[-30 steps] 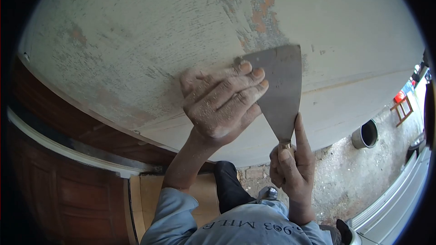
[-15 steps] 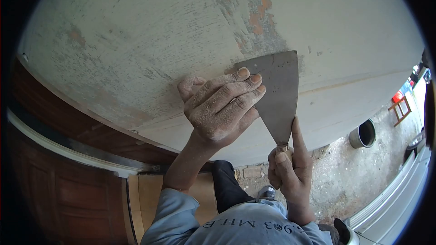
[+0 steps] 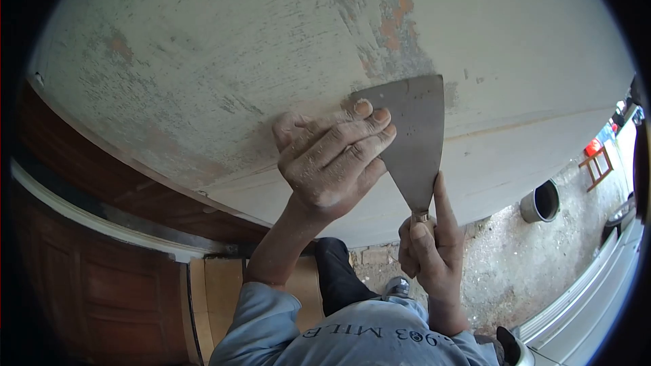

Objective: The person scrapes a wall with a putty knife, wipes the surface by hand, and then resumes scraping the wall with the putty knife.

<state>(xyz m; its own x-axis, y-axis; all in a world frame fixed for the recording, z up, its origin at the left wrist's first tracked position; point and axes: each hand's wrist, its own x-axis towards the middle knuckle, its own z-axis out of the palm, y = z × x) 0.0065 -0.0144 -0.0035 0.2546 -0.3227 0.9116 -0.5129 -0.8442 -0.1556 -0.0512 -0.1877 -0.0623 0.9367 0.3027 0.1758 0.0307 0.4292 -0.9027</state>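
A wide metal putty knife (image 3: pixel 418 139) has its broad blade edge against a pale, scraped wall (image 3: pixel 224 61). My right hand (image 3: pixel 435 254) is closed around its handle, the index finger stretched along the blade's right side. Powdery dust coats my left hand (image 3: pixel 332 156), whose fingertips press on the left part of the blade while the thumb lies by its lower left edge. Above the blade runs a rough patch (image 3: pixel 393 20) of bare grey and orange. Whatever lies under the blade is hidden.
On the speckled floor (image 3: pixel 502 278) at right stands a bucket (image 3: pixel 540 202). Farther off is a small wooden frame (image 3: pixel 597 166). A brown panelled door (image 3: pixel 129 298) is at lower left, and a pale vehicle-like body (image 3: pixel 590 312) borders the lower right.
The view has shifted slightly, so the wall's marks sit a little lower and to the right. Both hands keep the same hold on the putty knife.
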